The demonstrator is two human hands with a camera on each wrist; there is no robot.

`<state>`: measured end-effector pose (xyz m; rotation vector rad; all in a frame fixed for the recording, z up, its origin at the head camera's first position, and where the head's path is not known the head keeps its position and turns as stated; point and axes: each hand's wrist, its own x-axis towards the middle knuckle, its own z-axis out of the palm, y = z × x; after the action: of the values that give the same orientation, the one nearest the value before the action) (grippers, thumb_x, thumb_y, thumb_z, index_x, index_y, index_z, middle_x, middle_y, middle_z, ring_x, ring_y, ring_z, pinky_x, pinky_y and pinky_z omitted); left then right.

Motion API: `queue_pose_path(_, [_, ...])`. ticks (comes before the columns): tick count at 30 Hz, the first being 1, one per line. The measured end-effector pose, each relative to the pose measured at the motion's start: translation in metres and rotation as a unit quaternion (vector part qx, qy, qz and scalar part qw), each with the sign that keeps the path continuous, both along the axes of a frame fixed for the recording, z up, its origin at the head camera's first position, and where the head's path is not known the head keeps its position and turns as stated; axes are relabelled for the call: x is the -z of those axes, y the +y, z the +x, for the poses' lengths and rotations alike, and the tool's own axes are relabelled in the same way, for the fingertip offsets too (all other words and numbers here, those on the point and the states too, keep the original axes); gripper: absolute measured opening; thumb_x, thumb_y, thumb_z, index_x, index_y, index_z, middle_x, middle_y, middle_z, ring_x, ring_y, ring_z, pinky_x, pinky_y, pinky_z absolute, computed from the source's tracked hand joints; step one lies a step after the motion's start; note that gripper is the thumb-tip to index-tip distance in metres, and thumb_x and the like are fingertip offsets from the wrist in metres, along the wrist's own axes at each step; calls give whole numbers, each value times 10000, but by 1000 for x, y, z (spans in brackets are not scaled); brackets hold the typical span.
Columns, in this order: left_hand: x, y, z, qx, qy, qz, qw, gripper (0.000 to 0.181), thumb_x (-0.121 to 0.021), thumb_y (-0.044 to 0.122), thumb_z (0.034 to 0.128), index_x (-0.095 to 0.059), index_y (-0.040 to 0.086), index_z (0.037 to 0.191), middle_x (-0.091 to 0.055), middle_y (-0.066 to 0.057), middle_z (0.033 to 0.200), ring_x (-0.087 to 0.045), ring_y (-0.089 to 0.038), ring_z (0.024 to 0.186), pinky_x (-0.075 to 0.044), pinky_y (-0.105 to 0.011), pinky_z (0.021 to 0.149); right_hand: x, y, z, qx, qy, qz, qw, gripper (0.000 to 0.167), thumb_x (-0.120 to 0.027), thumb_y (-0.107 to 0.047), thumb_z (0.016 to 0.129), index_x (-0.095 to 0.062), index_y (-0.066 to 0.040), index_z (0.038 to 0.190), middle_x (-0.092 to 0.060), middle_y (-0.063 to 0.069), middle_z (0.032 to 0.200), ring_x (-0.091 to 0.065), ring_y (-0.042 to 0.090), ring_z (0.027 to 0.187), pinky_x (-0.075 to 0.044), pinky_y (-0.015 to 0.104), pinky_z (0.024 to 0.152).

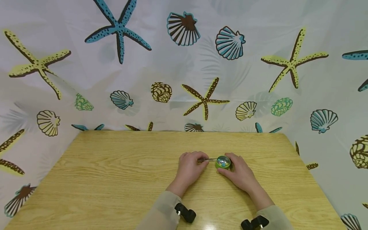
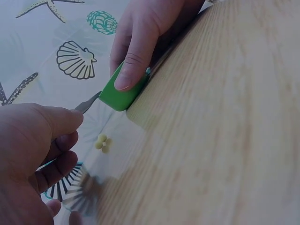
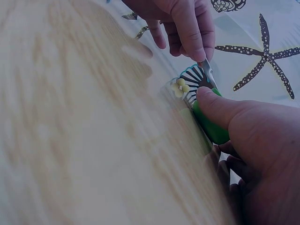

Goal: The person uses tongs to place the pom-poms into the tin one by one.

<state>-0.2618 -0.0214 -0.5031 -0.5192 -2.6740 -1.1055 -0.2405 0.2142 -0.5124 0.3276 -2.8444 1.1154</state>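
Observation:
A small green cup stands on the wooden table, with something teal partly visible inside. My right hand grips it from the right, thumb on the near side and fingers round the far side. The handle of a metal spoon is pinched between the thumb and fingers of my left hand, just left of the cup. The spoon reaches over the cup's rim, and a shiny silver surface shows inside. In the left wrist view, the spoon meets the upper edge of the green cup.
The wooden table spreads out around both hands. Behind it hangs a pale curtain printed with starfish and shells. Small pale yellow round shapes appear in the wrist views; what they are I cannot tell.

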Motion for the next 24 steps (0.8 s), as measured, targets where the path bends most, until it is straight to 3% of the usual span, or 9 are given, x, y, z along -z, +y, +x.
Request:
queue_pose_path(8, [-2, -2, 0, -27, 16, 77, 10000, 71, -823, 186, 1031, -841, 188, 1099, -822, 31, 1099, -753, -190, 1051, -368, -607, 1197, 1, 0, -1, 23, 3, 7, 10000, 709, -829, -424, 1015, -573, -53, 1563, -625, 194, 1483, -582, 390, 1350, -472, 653, 1122])
queue_pose_path(15, [-3, -7, -4, -128, 331, 201, 9992, 74, -851, 189, 1006, -854, 184, 1079, -831, 38, 1050, -762, -186, 1012, -479, -535, 1101, 1, 0, -1, 8, 28, 35, 10000, 710, -830, -421, 1015, -575, -46, 1561, -620, 200, 1501, -572, 403, 1378, -468, 654, 1129])
queue_pose_path(24, [-4, -21, -6, -321, 511, 259, 9978, 77, -873, 176, 984, -856, 163, 1058, -835, 20, 1032, -784, -191, 995, -510, -537, 1076, 0, 0, 0, 27, -15, 19, 10000, 718, -830, -433, 1012, -575, -49, 1563, -610, 197, 1524, -553, 411, 1409, -454, 654, 1146])
